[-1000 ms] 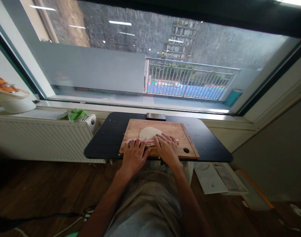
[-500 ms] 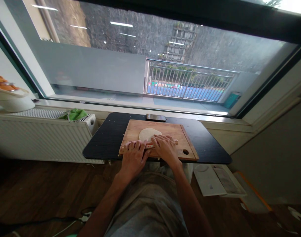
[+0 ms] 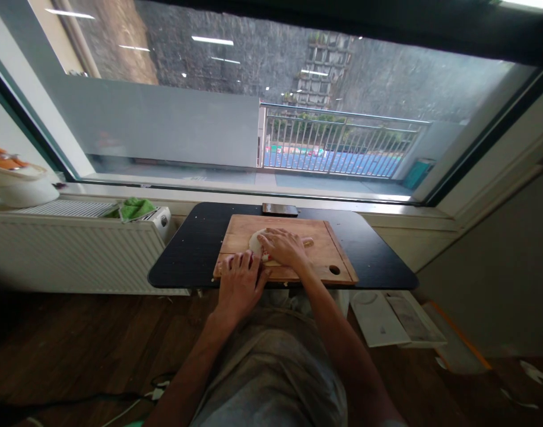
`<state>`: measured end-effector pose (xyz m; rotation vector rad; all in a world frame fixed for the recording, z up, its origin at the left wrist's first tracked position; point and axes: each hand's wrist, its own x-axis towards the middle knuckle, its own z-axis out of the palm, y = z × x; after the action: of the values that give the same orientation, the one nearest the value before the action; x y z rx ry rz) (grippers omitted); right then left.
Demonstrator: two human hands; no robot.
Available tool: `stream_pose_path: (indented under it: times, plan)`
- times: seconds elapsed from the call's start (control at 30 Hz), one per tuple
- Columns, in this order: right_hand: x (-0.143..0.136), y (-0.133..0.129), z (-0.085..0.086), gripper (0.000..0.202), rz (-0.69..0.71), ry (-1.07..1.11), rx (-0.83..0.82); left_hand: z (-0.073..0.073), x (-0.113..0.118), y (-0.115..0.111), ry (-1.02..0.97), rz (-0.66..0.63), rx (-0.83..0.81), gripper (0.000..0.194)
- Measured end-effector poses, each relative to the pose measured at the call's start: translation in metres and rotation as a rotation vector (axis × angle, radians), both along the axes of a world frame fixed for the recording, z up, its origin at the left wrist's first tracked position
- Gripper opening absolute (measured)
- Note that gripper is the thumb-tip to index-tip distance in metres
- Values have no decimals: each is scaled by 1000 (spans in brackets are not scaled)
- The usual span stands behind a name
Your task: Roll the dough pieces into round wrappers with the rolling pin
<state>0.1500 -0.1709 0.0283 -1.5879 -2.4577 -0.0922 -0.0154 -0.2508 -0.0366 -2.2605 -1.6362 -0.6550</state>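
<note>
A wooden cutting board [image 3: 324, 255] lies on a small black table, with a flat round of pale dough [image 3: 255, 242] on it. A rolling pin [image 3: 307, 242] crosses the dough at a slant, its right end farther from me. My left hand [image 3: 241, 274] rests over the pin's near left end, fingers curled on it. Over the pin's middle lies my right hand [image 3: 283, 246], covering much of the dough's right part. The palms' contact with the pin is hidden.
The black table [image 3: 378, 261] stands against the window sill. A dark flat object [image 3: 280, 209] lies behind the board. To the left, a green cloth [image 3: 136, 207] sits on a white radiator [image 3: 75, 255]. White flat items [image 3: 378, 320] lie low on the right.
My right hand has moved forward and slightly left with the pin's right end, so the pin is now more slanted and covers more dough. My left hand has hardly moved.
</note>
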Motion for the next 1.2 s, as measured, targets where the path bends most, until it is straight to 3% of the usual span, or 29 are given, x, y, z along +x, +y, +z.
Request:
stream_pose_path:
  times: [0.4,0.73,1.0,1.2]
  plan:
    - [3,-43,-16,44,-83,160,106,5,-5,1,-10,-48,-3,47]
    - [2,-84,-48,32,-58,325,288,1,-5,-4,-36,-72,16,44]
    - [1,-68,-33,29,-18,310,210,0,-4,-3,-36,-51,20,42]
    - [-3,-55,-21,37,-7,192,153,0,-3,-3,-41,-62,38,41]
